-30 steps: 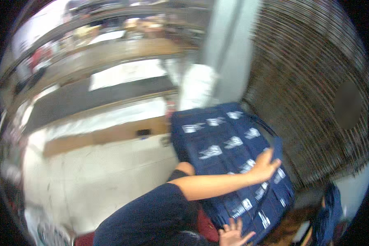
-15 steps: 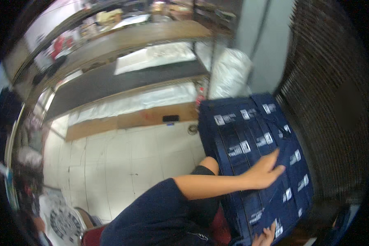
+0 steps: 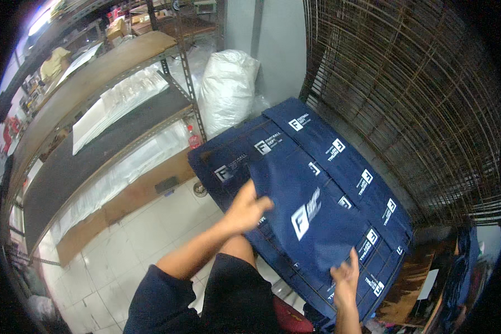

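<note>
A navy fabric piece (image 3: 323, 236) with a white print hangs slightly lifted between my two hands. My left hand (image 3: 246, 209) pinches its left edge, the fingers closed on the cloth. At the near right corner my right hand (image 3: 346, 278) grips the same piece between thumb and fingers, partly blurred. Under it, similar navy printed pieces (image 3: 356, 153) lie flat in overlapping rows. Thin dark bars show between some of these rows.
To the left stands a metal shelf unit (image 3: 192, 100) with white sheets (image 3: 117, 103) on its boards. A stuffed white plastic sack (image 3: 228, 89) and a red-capped bottle (image 3: 193, 136) are beyond the fabric. Stacked wire racks (image 3: 395, 100) rise at the right.
The view has swung right. My left hand has gone from reaching over the laid pieces to holding the left edge of a lifted fabric piece. My right hand has come further into view.
</note>
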`<state>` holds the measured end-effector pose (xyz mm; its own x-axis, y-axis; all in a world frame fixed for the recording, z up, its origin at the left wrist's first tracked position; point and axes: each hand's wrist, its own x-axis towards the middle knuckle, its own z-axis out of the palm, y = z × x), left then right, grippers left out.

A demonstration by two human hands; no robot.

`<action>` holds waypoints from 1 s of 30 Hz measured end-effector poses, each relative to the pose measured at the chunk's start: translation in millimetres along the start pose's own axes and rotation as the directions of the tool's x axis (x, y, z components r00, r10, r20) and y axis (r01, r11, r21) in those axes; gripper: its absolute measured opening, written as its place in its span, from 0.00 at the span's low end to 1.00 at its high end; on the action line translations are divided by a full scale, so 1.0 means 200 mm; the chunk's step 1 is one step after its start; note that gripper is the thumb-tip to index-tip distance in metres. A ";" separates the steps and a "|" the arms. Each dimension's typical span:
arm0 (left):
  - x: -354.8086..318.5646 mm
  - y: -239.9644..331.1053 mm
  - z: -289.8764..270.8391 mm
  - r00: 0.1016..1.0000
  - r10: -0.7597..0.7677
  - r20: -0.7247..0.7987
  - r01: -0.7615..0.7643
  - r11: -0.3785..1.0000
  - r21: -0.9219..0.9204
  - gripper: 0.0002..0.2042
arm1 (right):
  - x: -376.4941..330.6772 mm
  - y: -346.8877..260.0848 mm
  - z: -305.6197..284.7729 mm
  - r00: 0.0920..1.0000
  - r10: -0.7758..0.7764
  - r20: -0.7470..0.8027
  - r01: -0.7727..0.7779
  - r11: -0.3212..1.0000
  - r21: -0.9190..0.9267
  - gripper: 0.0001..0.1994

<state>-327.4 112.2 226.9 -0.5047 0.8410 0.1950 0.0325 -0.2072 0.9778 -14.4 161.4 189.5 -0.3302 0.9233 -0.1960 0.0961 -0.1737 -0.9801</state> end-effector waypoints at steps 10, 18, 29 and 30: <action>0.84 -0.27 -0.45 0.849 -0.030 -0.527 -0.067 0.984 -0.164 0.36 | 1.16 0.07 0.81 0.977 -0.212 -0.023 0.212 0.951 0.226 0.39; 1.16 -1.48 -0.90 0.829 -0.171 -0.533 0.226 0.973 0.039 0.45 | 1.59 0.59 1.07 0.994 -0.067 -0.088 0.039 0.957 -0.286 0.39; 1.04 -1.30 -0.67 0.792 -0.187 -0.582 0.401 0.878 0.263 0.39 | 1.55 0.61 1.06 0.995 -0.066 -0.070 0.042 0.953 -0.299 0.18; 1.04 -1.30 -0.68 0.791 -0.168 -0.588 0.391 0.878 0.275 0.39 | 1.55 0.59 1.06 0.998 -0.034 -0.058 0.015 0.953 -0.302 0.17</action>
<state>-558.2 273.2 3.4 -0.9122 0.4060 -0.0552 0.0688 0.2846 0.9562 -305.0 353.2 5.7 -0.2783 0.9469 -0.1608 0.3708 -0.0485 -0.9275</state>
